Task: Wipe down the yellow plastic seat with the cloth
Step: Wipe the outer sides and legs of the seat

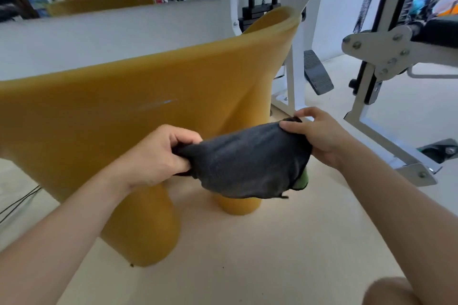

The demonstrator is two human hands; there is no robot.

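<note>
The yellow plastic seat [138,106] fills the left and middle of the head view, a broad curved sheet on rounded legs standing on the pale floor. A dark grey cloth [245,163] with a green patch at its lower right hangs in front of the seat, stretched between both hands and clear of the seat's surface. My left hand [158,153] grips the cloth's left end with curled fingers. My right hand [319,136] pinches its right end between thumb and fingers.
A white gym machine [292,32] with a weight stack and a black pedal [318,73] stands just behind the seat's right end. More white metal frame [386,57] reaches in from the right, down to the floor. A black cable [17,203] lies at far left.
</note>
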